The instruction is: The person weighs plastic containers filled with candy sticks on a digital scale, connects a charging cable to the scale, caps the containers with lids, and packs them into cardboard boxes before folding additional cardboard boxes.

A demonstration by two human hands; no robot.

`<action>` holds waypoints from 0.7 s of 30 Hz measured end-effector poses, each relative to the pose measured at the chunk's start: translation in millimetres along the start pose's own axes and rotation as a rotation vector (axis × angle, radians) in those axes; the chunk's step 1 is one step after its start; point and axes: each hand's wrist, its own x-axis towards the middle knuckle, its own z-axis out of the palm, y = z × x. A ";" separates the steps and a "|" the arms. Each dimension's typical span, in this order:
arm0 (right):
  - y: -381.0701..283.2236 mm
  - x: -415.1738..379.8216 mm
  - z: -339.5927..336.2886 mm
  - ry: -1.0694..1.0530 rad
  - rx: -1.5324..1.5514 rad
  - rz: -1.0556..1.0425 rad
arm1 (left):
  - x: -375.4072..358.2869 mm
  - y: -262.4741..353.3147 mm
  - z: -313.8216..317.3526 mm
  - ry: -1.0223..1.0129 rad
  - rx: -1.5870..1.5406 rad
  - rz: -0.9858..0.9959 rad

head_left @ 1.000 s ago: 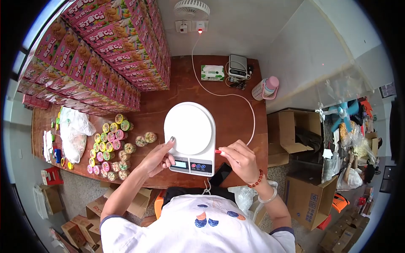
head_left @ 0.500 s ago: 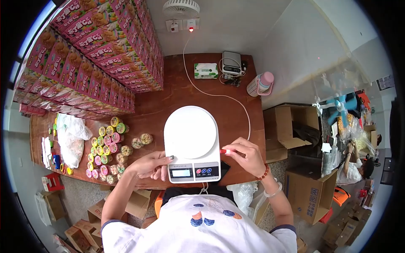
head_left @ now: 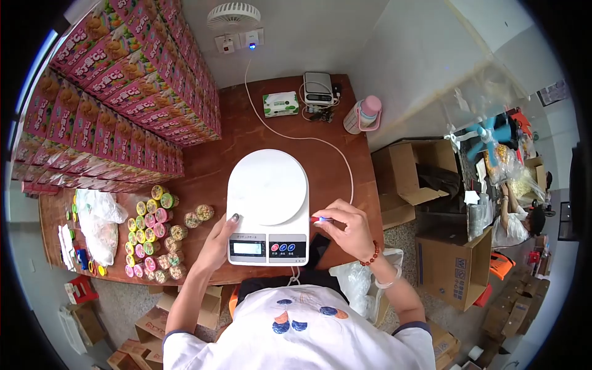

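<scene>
A white digital kitchen scale (head_left: 269, 185) with a round platform lies in front of me, its display lit. My left hand (head_left: 214, 246) grips its left edge, thumb on top beside the platform and the other fingers mostly hidden. At the right side of the scale, my right hand (head_left: 348, 229) pinches a small cable plug (head_left: 318, 219) that glows red and blue, its tip right at the scale's edge. A white cable (head_left: 336, 145) runs from the wall across the table towards this hand. A flat black object (head_left: 319, 248) shows partly beside the scale's lower right corner.
Pink printed boxes (head_left: 117, 80) are stacked high at the left. Several small round tubs (head_left: 161, 214) stand before them, near a white plastic bag (head_left: 98, 222). Tissues (head_left: 280, 104), another scale (head_left: 317, 86) and a pink-lidded bottle (head_left: 364, 115) stand at the back. Cardboard boxes (head_left: 453, 265) flank the table's right.
The view has shifted slightly. The lights on the plug and at the wall socket have turned from red towards blue. My left fingers have drawn in against the scale's edge; the right hand keeps its pinch.
</scene>
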 end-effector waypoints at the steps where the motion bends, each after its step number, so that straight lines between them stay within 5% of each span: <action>1: -1.9 1.0 -0.6 0.009 -0.012 -0.013 | -0.2 4.2 0.7 0.003 0.014 -0.012; 15: -27.6 8.8 -5.6 0.031 -0.069 -0.083 | -6.5 5.7 -1.3 0.059 -0.028 -0.043; 21: -26.9 15.4 -10.9 -0.038 -0.066 -0.107 | -10.6 3.4 -7.1 -0.047 -0.051 0.137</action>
